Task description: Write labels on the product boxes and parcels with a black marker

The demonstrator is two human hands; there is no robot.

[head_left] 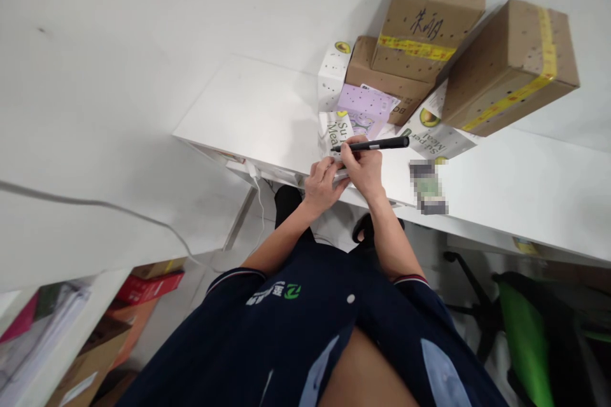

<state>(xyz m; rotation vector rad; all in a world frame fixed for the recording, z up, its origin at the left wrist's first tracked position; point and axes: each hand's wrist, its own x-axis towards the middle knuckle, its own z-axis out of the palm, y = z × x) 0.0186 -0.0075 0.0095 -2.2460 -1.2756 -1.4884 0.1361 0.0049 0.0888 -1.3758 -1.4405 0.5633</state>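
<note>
The black pen (377, 144), gripped in the right hand (366, 168) and pointing leftward over the white box (329, 133) near the desk's (258, 108) front edge, could skid should the box shift under the left hand (322, 186), fingers curled, hold unclear, both forearms reaching forward.

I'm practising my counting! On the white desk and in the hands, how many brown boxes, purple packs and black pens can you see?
Brown boxes: 3
Purple pack: 1
Black pen, in the right hand: 1
Total: 5
</note>
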